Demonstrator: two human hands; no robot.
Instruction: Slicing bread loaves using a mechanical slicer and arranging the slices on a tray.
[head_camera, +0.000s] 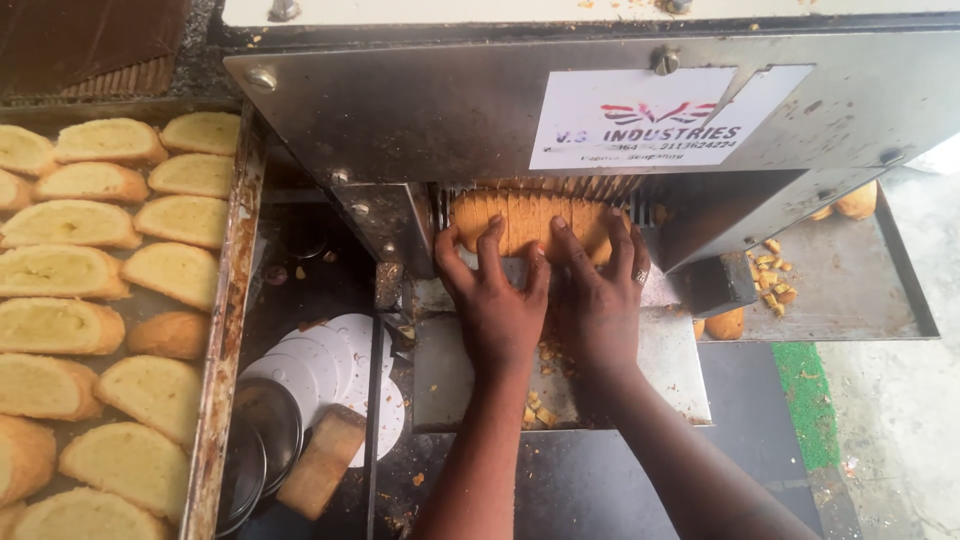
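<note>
Both my hands reach into the outlet of a steel slicing machine (420, 110). My left hand (492, 300) and my right hand (600, 290) press side by side against a sliced golden loaf (525, 215) that sits under the row of blades. Fingers of both hands curl over the loaf's front face and ends. A ring shows on my right hand. The loaf rests at the back of a flat metal chute (670, 360) scattered with crumbs. The loaf's far side is hidden under the machine housing.
A large tray (225, 300) at left holds several cut bread slices (70, 225). Round white discs (320, 360), metal lids (265, 420) and a wooden block (322, 462) lie below the machine. A side tray (850, 290) at right carries crumbs and bread ends.
</note>
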